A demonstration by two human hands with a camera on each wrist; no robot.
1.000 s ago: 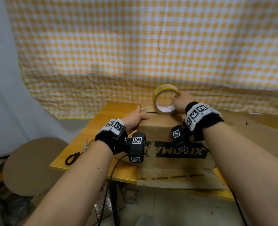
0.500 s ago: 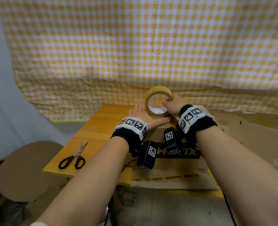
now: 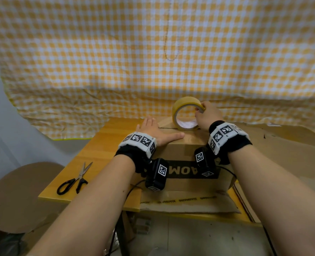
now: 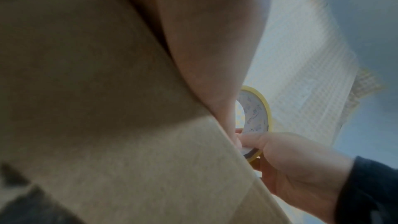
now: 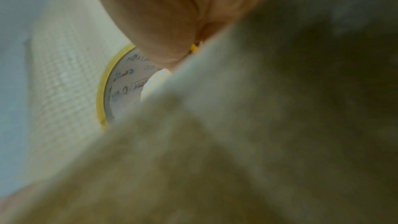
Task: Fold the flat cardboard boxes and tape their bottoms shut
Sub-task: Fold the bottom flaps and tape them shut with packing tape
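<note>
A folded cardboard box (image 3: 186,182) with a black printed band stands on the wooden table (image 3: 101,145). My left hand (image 3: 156,130) lies flat on the box top, fingers straight and thumb spread toward the middle seam. A yellow tape roll (image 3: 184,100) stands on edge on the far part of the top. My right hand (image 3: 201,110) pinches its upper right rim. In the left wrist view the tape roll (image 4: 256,108) and the right hand (image 4: 301,159) show past the box edge (image 4: 107,108). The right wrist view shows the roll's printed core (image 5: 120,88) behind blurred cardboard (image 5: 237,142).
Black-handled scissors (image 3: 75,180) lie on the table left of the box. Flat cardboard sheets (image 3: 282,150) spread out at the right, and one flap (image 3: 186,204) hangs over the table's front edge. A round brown board (image 3: 14,196) sits low at the left. Yellow checked cloth (image 3: 153,52) hangs behind.
My left hand has come from the box's left edge onto the top and now lies flat. My right hand's grip has shifted higher on the roll's right side.
</note>
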